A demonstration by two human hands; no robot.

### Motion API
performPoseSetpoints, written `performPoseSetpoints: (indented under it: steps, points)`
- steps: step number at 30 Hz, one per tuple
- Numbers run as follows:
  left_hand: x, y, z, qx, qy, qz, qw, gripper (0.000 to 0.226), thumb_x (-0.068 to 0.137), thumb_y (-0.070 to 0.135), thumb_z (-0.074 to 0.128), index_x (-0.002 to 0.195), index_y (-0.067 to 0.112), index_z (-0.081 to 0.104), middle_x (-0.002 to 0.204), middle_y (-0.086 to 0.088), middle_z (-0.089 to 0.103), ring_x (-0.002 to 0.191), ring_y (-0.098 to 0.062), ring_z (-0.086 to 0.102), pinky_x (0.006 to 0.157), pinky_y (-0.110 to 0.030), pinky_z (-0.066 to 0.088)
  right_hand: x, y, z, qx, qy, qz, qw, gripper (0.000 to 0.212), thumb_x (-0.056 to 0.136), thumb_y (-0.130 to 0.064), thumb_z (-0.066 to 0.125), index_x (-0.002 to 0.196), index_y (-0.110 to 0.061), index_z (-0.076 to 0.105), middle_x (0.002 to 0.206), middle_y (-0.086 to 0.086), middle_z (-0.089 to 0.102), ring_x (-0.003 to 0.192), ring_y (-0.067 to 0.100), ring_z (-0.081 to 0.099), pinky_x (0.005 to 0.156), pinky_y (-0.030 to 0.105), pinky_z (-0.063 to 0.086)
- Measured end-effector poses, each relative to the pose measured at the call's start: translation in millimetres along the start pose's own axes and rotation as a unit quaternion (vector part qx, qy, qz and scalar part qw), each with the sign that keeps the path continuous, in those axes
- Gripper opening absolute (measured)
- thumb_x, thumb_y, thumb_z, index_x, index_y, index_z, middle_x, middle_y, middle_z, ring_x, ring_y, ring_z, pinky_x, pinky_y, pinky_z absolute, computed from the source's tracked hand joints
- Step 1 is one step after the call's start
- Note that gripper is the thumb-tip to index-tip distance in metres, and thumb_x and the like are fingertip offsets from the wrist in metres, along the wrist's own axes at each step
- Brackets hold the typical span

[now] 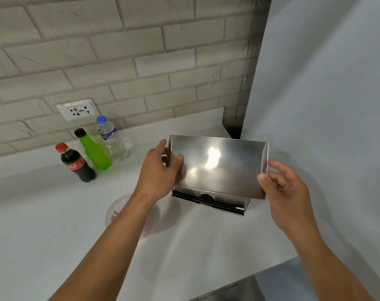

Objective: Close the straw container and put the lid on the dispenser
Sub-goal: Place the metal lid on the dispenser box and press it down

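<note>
A shiny steel rectangular lid [219, 166] is held above the dispenser [208, 202], whose black front slot and steel base show just below the lid's lower edge. My left hand [161, 168] grips the lid's left end, thumb on top. My right hand [282, 187] pinches its right lower corner. The lid hides most of the dispenser. A clear round straw container [119, 209] with red straws inside lies on the counter, partly hidden under my left forearm.
Three bottles stand at the back left: a cola bottle [76, 165], a green bottle [94, 151] and a water bottle [113, 139]. A wall socket [77, 109] sits on the brick wall. A white panel [325, 105] rises on the right. The counter [43, 213] is white.
</note>
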State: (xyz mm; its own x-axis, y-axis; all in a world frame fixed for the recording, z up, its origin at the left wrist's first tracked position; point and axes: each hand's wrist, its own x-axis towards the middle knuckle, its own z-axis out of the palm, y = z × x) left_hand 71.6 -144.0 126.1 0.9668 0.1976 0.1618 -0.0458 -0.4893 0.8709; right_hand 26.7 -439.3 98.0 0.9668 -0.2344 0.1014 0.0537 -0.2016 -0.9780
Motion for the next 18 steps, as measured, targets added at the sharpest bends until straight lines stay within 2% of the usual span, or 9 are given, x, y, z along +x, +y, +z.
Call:
performPoseSetpoints:
  steps: [2,4,6,9,11,13,15,16,18]
  points:
    - [3.1,-4.2,4.0,-0.004,0.005,-0.011,1.000,0.043,0.100,0.023,0.067,0.142,0.019,0.059,0.112,0.020,0.070,0.100,0.005,0.068,0.087,-0.012,0.048,6.5,0.8,1.8,0.007,0.014,0.008,1.000,0.024,0.098,-0.027,0.070,0.115,-0.044,0.068,0.096,-0.010,0.080,0.084,0.001,0.073,0.073,0.010,0.054]
    - [5.5,-7.8,7.3,0.002,-0.001,-0.014,1.000,0.045,0.100,0.023,0.066,0.144,0.016,0.061,0.125,0.010,0.073,0.112,-0.010,0.069,0.093,-0.016,0.049,11.5,2.5,4.5,0.005,0.017,0.018,1.000,0.027,0.099,-0.033,0.067,0.126,-0.035,0.070,0.104,-0.013,0.079,0.097,-0.001,0.074,0.082,0.014,0.056]
    - [9.8,-11.7,10.3,0.002,0.002,-0.021,1.000,0.046,0.099,0.024,0.067,0.144,0.016,0.062,0.126,0.005,0.074,0.111,-0.012,0.070,0.093,-0.016,0.050,17.2,2.5,8.3,-0.003,0.011,0.024,1.000,0.037,0.100,-0.036,0.065,0.135,-0.027,0.067,0.115,-0.017,0.076,0.105,-0.006,0.071,0.089,0.013,0.054]
    - [19.8,-15.0,12.4,0.020,0.000,-0.028,0.999,0.040,0.098,0.024,0.067,0.137,0.016,0.068,0.118,0.003,0.077,0.102,-0.015,0.072,0.095,-0.027,0.056,27.6,1.3,16.3,-0.013,-0.007,0.044,0.999,0.039,0.101,-0.040,0.062,0.136,-0.025,0.067,0.114,-0.025,0.071,0.100,-0.019,0.065,0.094,0.014,0.049]
    - [28.4,-17.6,12.3,0.035,-0.004,-0.031,0.999,0.035,0.097,0.025,0.067,0.131,0.016,0.072,0.110,0.003,0.079,0.091,-0.012,0.070,0.088,-0.026,0.056,34.1,1.9,21.0,-0.013,-0.019,0.060,0.998,0.041,0.100,-0.046,0.060,0.136,-0.028,0.067,0.123,-0.023,0.070,0.110,-0.017,0.062,0.097,0.013,0.044]
    - [35.3,-16.8,13.0,0.044,-0.013,-0.038,0.998,0.027,0.096,0.025,0.066,0.121,0.018,0.076,0.100,0.004,0.079,0.087,-0.014,0.072,0.082,-0.025,0.056,38.6,2.2,23.9,-0.005,-0.031,0.080,0.996,0.042,0.100,-0.052,0.057,0.135,-0.031,0.067,0.132,-0.017,0.070,0.121,-0.005,0.062,0.096,0.009,0.040]
    - [41.1,-16.3,15.1,0.068,-0.021,-0.043,0.997,0.015,0.096,0.024,0.064,0.103,0.021,0.077,0.093,0.000,0.080,0.086,-0.020,0.074,0.075,-0.024,0.056,41.5,1.8,26.9,-0.010,-0.042,0.101,0.994,0.032,0.100,-0.053,0.057,0.124,-0.039,0.072,0.128,-0.010,0.074,0.117,-0.002,0.067,0.096,0.006,0.043]
    - [43.5,-16.0,16.6,0.082,-0.023,-0.047,0.995,0.012,0.096,0.023,0.063,0.093,0.023,0.075,0.089,-0.002,0.079,0.084,-0.023,0.073,0.070,-0.018,0.053,42.9,1.7,28.3,-0.011,-0.047,0.107,0.993,0.022,0.101,-0.053,0.057,0.112,-0.048,0.075,0.124,-0.012,0.073,0.113,-0.004,0.066,0.093,0.008,0.047]
    - [46.9,-16.6,20.3,0.095,-0.017,-0.054,0.994,0.020,0.094,0.022,0.061,0.078,0.031,0.066,0.077,0.002,0.074,0.077,-0.025,0.069,0.057,-0.004,0.044,43.8,-0.7,32.6,-0.010,-0.060,0.104,0.993,0.026,0.102,-0.052,0.056,0.087,-0.067,0.071,0.107,-0.039,0.068,0.098,-0.024,0.061,0.081,0.007,0.044]
